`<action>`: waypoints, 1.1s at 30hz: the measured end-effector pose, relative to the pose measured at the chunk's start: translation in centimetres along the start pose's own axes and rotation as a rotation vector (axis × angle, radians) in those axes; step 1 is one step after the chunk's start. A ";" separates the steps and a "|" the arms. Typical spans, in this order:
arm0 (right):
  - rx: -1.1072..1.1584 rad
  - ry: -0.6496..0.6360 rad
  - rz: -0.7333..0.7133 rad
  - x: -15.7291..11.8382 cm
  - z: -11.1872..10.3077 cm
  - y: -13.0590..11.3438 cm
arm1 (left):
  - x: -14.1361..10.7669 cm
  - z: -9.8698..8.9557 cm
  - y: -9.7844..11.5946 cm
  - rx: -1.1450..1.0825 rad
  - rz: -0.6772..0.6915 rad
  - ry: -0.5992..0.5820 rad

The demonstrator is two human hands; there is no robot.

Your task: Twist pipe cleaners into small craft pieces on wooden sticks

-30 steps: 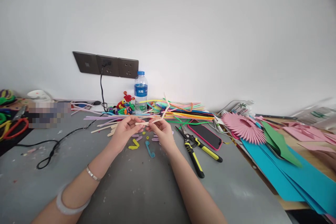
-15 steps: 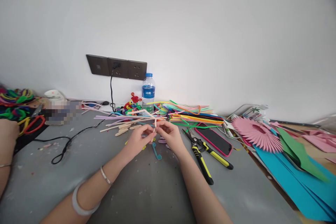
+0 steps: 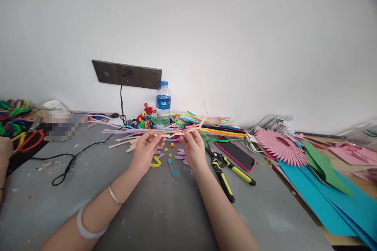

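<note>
Between my two hands stretches a cream pipe cleaner [image 3: 172, 135], kinked in the middle. My left hand [image 3: 146, 150] pinches its left end between thumb and fingertips. The fingers of my right hand [image 3: 193, 147] are closed on the other part, and a bent tail rises past them to the upper right. On the table below lie a light-blue bent piece [image 3: 172, 168], a folded yellow piece [image 3: 156, 162] and short lilac pieces [image 3: 181, 156]. Cream lengths [image 3: 131, 147] lie just left of my left hand, partly covered by it.
Yellow-handled pliers [image 3: 223, 172] and a pink-cased phone [image 3: 235, 153] lie to the right. Behind my hands are bundled pipe cleaners [image 3: 224, 130] and a water bottle [image 3: 163, 106]. A black cable [image 3: 79, 156] loops at left; another person's hand [image 3: 5, 151] is near scissors [image 3: 32, 140].
My hands have moved apart, drawing the cream pipe cleaner out sideways between them. Its loose tail now points up to the right instead of left. The view has shifted slightly.
</note>
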State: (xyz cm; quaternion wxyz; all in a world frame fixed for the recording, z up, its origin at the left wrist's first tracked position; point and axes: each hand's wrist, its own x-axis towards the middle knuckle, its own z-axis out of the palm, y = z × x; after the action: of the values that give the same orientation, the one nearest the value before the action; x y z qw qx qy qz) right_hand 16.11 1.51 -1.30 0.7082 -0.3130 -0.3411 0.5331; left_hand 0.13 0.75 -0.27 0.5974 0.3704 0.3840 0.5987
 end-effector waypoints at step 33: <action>0.147 -0.216 0.311 -0.9 0.8 -0.2 | -0.3 0.5 0.8 -0.090 -0.208 -0.207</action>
State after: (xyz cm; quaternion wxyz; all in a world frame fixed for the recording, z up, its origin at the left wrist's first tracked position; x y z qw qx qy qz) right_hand 15.34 0.61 -0.79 0.5978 -0.2503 -0.3227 0.6898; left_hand 0.20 0.44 0.69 0.7085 0.3612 0.3295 0.5088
